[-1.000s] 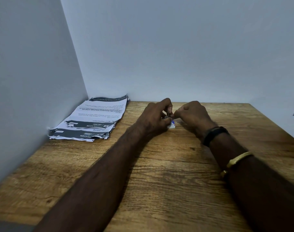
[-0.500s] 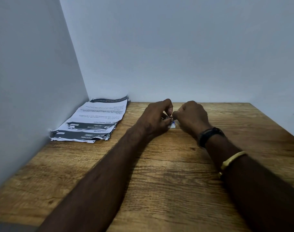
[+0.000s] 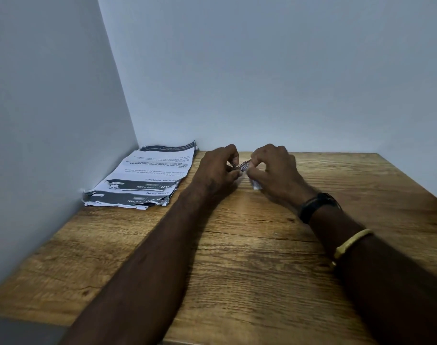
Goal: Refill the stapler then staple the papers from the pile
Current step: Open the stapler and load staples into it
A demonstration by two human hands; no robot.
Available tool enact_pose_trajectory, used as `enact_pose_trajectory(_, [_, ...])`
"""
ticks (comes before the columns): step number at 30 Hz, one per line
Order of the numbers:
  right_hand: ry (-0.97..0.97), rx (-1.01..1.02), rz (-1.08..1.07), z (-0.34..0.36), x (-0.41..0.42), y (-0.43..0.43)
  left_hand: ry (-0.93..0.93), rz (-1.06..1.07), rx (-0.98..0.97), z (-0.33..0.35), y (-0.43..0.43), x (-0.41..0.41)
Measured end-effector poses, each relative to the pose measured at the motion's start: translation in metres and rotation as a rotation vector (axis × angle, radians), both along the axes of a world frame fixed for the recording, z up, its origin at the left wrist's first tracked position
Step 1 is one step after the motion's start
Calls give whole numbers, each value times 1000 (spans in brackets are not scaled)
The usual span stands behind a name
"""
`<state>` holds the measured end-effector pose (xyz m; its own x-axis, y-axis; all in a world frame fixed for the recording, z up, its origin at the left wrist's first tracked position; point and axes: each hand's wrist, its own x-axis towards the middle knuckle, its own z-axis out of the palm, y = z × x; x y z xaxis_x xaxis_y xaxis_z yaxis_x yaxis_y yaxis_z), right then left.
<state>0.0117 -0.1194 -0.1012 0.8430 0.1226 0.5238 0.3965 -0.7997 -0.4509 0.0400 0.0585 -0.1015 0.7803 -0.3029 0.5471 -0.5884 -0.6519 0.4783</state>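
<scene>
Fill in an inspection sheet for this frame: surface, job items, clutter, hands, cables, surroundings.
Surface: wooden table, bare across the near half.
Job's things: paper pile at the far left corner against the side wall, printed sheets, near edges ragged. A small shiny metal piece, probably a staple strip, is held between both hands. A small white item shows under the right hand; too hidden to name. No stapler body is identifiable.
Clutter: nothing seen.
Hands: left hand and right hand both pinch the metal piece above the table; right forearm wears a black band and a yellow bangle.
Cables: nothing seen.
Surroundings: plain pale walls behind and left.
</scene>
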Motion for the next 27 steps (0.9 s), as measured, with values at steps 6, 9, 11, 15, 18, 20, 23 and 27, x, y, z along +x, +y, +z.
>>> enact_pose_trajectory(6, [76,-169,40,-7,-2,6,59,69,25,-3,2,-3])
enact_pose_trajectory(9, [122,-214,31,-7,-5,6,75,90,37,-4,2,-4])
enact_pose_trajectory(11, [142,-216,24,-6,-6,5,78,103,46,-4,1,-4])
enact_pose_trajectory(15, [148,-181,14,-3,-8,5,107,102,56,-5,1,-3])
enact_pose_trajectory(18, [157,-122,20,-1,-11,7,112,91,64,-6,0,-4])
enact_pose_trajectory(20, [138,-79,12,1,-13,7,107,84,70,-5,0,-4])
enact_pose_trajectory(23, [83,-14,-72,3,-15,6,116,84,67,-4,0,-5])
enact_pose_trajectory(27, [114,-9,-200,-2,-13,3,132,84,64,-3,-1,-5])
